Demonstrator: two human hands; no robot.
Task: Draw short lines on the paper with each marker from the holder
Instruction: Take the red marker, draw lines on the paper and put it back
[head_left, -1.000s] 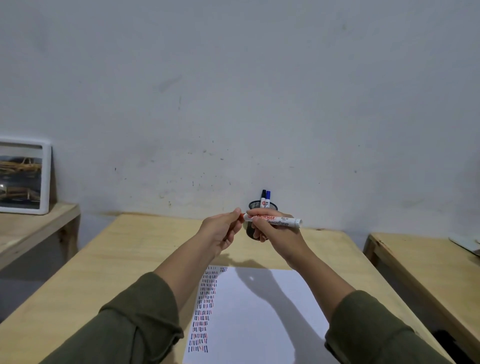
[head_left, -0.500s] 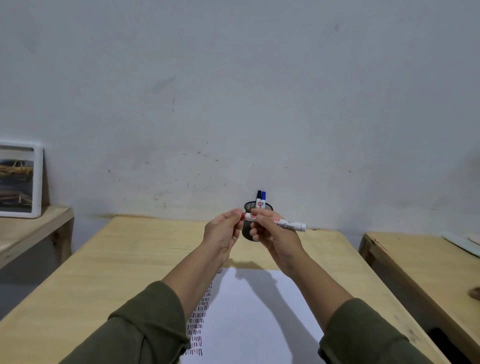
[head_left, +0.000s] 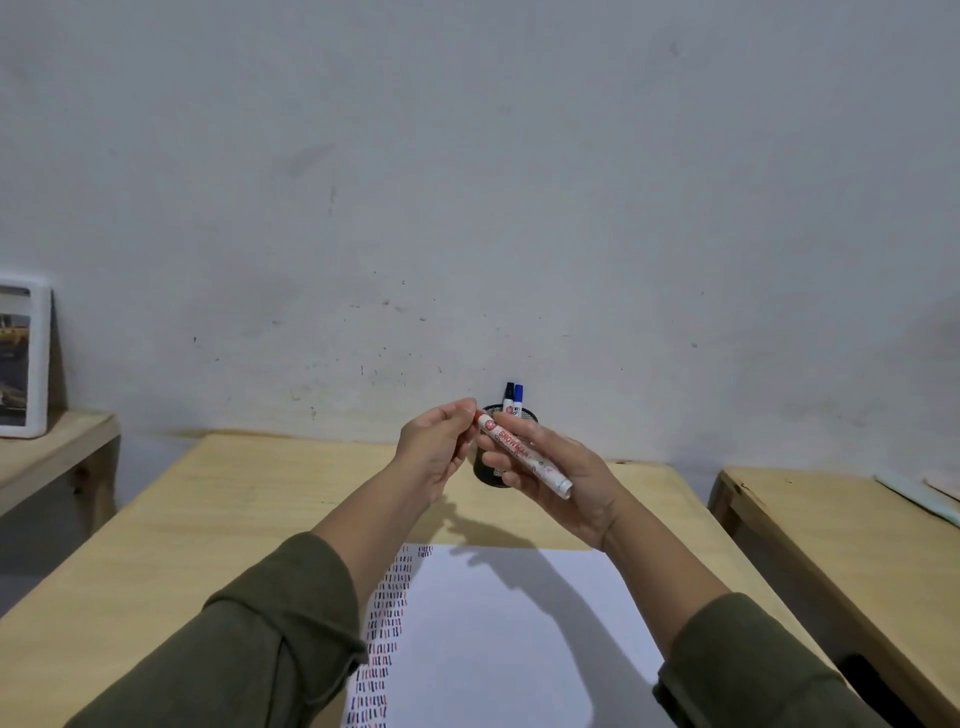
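From the head camera, I had the red marker (head_left: 524, 454) raised in mid-frame, above the wooden table (head_left: 249, 499) and in front of the black mesh holder (head_left: 491, 473). My right hand (head_left: 563, 478) was wrapped around its white barrel, which slanted down toward the right of the frame. My left hand (head_left: 439, 449) pinched the red cap end at the barrel's upper-left tip. I judged that split grip suited either pulling the cap off or pressing it home: one hand steadied the body while the other worked the end. The two hands sat close together, joined only through the marker.

The paper (head_left: 509, 639) lay flat below my wrists in the lower centre, kept near so a stroke needed only a short drop. Columns of short red, blue and dark lines (head_left: 387, 613) ran down its left edge.

Much was hidden. My fingers covered the cap joint, so I could not tell whether it was seated or loose. My hands masked most of the holder; only the black marker (head_left: 508, 399) and blue marker (head_left: 518, 401) poked above it. My left sleeve (head_left: 270, 644) cut off the lower rows.
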